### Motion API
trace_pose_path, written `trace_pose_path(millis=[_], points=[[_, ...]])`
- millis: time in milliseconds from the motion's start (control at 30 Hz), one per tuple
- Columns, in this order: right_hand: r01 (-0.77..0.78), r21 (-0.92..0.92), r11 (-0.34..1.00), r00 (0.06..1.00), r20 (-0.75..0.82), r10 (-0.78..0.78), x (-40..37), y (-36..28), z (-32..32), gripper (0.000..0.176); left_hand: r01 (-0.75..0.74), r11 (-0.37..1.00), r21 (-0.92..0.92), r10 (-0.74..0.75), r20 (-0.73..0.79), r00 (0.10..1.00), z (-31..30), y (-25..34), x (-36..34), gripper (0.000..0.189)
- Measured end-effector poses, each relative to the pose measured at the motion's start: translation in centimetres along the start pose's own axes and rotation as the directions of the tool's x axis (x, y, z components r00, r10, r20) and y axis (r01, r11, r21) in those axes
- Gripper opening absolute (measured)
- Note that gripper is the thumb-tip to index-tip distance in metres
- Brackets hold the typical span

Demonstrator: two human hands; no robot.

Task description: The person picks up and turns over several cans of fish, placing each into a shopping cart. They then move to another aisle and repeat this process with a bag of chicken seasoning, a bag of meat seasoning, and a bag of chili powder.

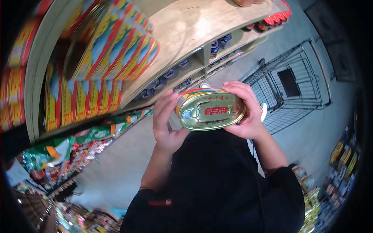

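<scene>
The right hand (250, 114) is clasping an oval pull-tab tin (211, 111), apparently inspecting it; the left hand (166, 124) is half-curling alongside, contact unclear; turning would be needing both.

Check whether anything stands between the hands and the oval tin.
Nothing visible does. The right hand grips the oval tin directly; the left hand is right at its other end. The stacked tins stand off to the left, clear of both hands.
</scene>
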State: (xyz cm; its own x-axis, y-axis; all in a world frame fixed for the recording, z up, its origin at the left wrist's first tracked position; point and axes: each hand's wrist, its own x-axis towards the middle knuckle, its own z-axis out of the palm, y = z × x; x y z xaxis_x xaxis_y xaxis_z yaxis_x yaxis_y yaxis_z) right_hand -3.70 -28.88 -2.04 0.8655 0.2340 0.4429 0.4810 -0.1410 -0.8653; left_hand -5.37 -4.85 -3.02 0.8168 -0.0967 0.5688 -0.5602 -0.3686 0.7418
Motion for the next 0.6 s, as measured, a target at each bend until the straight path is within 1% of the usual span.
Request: trace_pose_path(millis=[33, 100, 167, 200, 233, 300, 333, 367, 433, 500, 567, 600], points=[[0.029, -0.01, 1.0, 0.999, 0.019, -0.028, 0.6, -0.3, 0.5, 0.071, 0.0, 1.0, -0.01, -0.001, -0.046, 0.999, -0.7, 0.1, -0.3, 0.071], [0.071, -0.015, 0.997, 0.995, 0.065, -0.07, 1.6, -0.8, 1.4, 0.071, 0.004, 1.0, -0.006, -0.005, -0.098, 0.995, -1.7, 0.1, -1.1, 0.069], [0.102, 0.005, 0.995, 0.992, 0.07, -0.102, 2.4, -1.5, 2.2, 0.071, 0.068, 0.989, -0.131, -0.089, -0.155, 0.984, -2.4, 0.4, -1.6, 0.065], [0.139, -0.002, 0.99, 0.986, 0.092, -0.138, 2.9, -1.8, 2.4, 0.07, 0.107, 0.981, -0.164, -0.129, -0.128, 0.983, -2.9, 1.0, -1.5, 0.066], [0.148, 0.002, 0.989, 0.983, 0.113, -0.148, 3.4, -2.1, 2.7, 0.07, 0.107, 0.981, -0.159, -0.131, -0.151, 0.98, -3.2, 1.0, -1.7, 0.066], [0.195, 0.03, 0.98, 0.973, 0.123, -0.197, 4.2, -2.6, 3.3, 0.07, 0.114, 0.971, -0.211, -0.151, -0.168, 0.974, -3.5, 0.8, -2.3, 0.066], [0.213, 0.021, 0.977, 0.966, 0.149, -0.213, 4.6, -2.8, 3.5, 0.07, 0.078, 0.971, -0.224, -0.126, -0.21, 0.969, -3.5, 0.6, -2.5, 0.067], [0.223, 0.024, 0.975, 0.96, 0.166, -0.224, 4.9, -3.2, 3.9, 0.07, 0.073, 0.972, -0.222, -0.125, -0.23, 0.965, -3.7, 0.6, -2.6, 0.067], [0.21, 0.073, 0.975, 0.964, 0.151, -0.219, 5.5, -3.8, 4.7, 0.069, 0.065, 0.975, -0.214, -0.128, -0.296, 0.947, -4.2, 0.7, -2.8, 0.066], [0.24, 0.087, 0.967, 0.945, 0.205, -0.253, 6.0, -3.9, 5.2, 0.071, 0.068, 0.976, -0.205, -0.133, -0.325, 0.936, -4.8, 0.5, -3.4, 0.068], [0.124, 0.306, 0.944, 0.958, 0.212, -0.195, 6.2, -4.1, 5.9, 0.075, 0.042, 0.982, -0.183, -0.104, -0.344, 0.933, -5.1, 0.1, -3.8, 0.072], [0.114, 0.332, 0.937, 0.944, 0.257, -0.206, 6.4, -4.1, 5.9, 0.082, 0.032, 0.957, -0.289, -0.156, -0.417, 0.895, -4.6, 0.5, -3.6, 0.074]])
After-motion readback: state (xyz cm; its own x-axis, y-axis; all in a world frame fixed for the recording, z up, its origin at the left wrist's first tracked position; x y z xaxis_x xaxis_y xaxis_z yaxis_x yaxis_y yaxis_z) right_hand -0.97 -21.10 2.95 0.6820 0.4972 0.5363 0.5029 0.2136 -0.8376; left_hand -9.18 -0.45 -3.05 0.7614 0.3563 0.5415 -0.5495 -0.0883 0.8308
